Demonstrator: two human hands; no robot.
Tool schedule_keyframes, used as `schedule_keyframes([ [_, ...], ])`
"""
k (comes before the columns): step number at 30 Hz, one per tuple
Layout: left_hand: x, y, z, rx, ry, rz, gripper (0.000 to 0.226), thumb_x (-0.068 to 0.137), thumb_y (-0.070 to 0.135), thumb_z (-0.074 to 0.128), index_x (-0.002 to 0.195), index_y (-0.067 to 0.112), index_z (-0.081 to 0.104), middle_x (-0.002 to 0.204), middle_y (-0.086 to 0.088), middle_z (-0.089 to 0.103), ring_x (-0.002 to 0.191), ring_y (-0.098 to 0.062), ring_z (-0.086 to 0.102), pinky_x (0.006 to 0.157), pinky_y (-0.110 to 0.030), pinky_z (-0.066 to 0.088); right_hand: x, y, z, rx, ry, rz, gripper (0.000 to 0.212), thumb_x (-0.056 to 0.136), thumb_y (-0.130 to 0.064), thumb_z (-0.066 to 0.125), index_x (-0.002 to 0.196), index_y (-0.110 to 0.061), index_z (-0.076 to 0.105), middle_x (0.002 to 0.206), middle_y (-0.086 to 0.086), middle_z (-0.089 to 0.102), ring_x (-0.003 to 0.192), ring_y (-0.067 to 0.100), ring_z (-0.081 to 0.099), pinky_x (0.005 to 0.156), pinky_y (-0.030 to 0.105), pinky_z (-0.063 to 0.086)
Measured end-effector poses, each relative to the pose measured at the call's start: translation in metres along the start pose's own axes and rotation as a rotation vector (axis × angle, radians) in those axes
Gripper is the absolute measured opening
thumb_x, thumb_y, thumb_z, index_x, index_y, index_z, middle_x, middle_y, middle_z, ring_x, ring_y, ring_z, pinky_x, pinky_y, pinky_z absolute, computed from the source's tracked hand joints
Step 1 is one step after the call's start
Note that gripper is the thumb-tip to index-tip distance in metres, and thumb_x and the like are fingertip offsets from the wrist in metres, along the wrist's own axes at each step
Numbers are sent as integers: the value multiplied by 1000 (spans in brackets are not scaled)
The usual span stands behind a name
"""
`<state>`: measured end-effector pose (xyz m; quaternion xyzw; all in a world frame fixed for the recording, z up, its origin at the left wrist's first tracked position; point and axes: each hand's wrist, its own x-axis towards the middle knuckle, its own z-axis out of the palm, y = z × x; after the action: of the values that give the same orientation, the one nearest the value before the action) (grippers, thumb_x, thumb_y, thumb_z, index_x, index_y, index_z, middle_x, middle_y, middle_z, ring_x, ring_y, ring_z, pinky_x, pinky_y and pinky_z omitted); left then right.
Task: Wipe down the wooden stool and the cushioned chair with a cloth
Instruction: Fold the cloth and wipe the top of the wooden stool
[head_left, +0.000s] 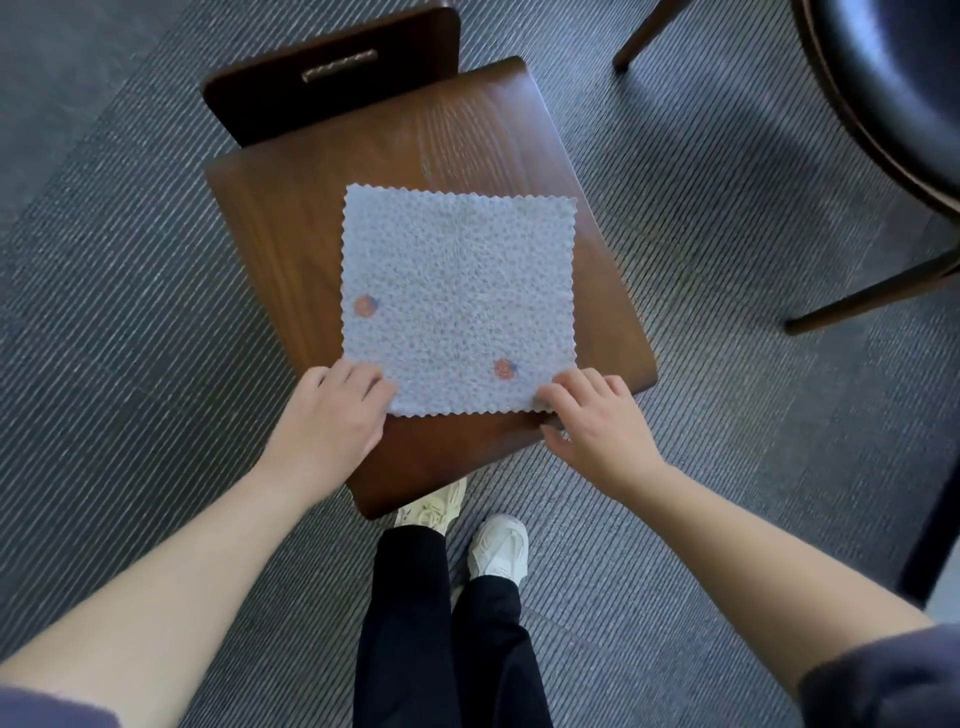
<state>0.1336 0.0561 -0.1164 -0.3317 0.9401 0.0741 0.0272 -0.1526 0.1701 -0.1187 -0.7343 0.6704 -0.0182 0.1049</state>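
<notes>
- The left hand (332, 410) has its grip on the near left corner of the cloth (460, 301), fingers bent over the edge; thumb hidden
- The stool (291, 218) is dark, smooth, grained wood with rounded corners; the cloth lies flat on its seat, thin, dimpled, pale blue, zigzag-edged
- The right hand (597, 421) pinches the near right corner, grip closed on it; best to bunch the cloth into a pad, then stroke along the grain, pressing evenly
- The cushioned chair (893, 78), far right, has a glossy black padded seat; well apart from the cloth
</notes>
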Motion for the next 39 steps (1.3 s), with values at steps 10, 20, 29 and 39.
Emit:
schedule_keyframes([
  [10, 13, -3, -30, -469, -261, -317, 17, 83, 1, 52, 88, 16, 57, 84, 4, 59, 79, -20, 57, 70, -35, 42, 14, 0, -22, 136, -203, 114, 13, 76, -4, 56, 84, -15, 53, 81, -2, 55, 76, 24, 53, 68, 33, 31],
  [20, 32, -34, -59, -784, -165, -728, 5, 88, 17, 64, 86, 21, 65, 83, 8, 66, 79, -8, 59, 66, -19, 41, 44, 7, -65, 721, -237, 399, 6, 87, -14, 54, 84, -15, 60, 90, 0, 62, 85, 15, 56, 71, 25, 42],
  [29, 87, -64, -52, -918, -71, -853, 10, 95, 29, 56, 90, 24, 63, 82, 2, 71, 83, -19, 68, 85, -48, 55, 108, 18, -61, 808, -95, 598, 19, 90, -23, 55, 74, -29, 47, 66, -1, 50, 60, 13, 42, 57, 29, 35],
  [39, 131, -65, -40, -651, -82, -861, 14, 98, 23, 46, 95, 14, 55, 79, -3, 61, 69, -13, 52, 55, -20, 33, 152, 26, -52, 622, -128, 805, 10, 93, -19, 52, 100, -14, 56, 76, -4, 54, 69, 13, 51, 63, 32, 46],
])
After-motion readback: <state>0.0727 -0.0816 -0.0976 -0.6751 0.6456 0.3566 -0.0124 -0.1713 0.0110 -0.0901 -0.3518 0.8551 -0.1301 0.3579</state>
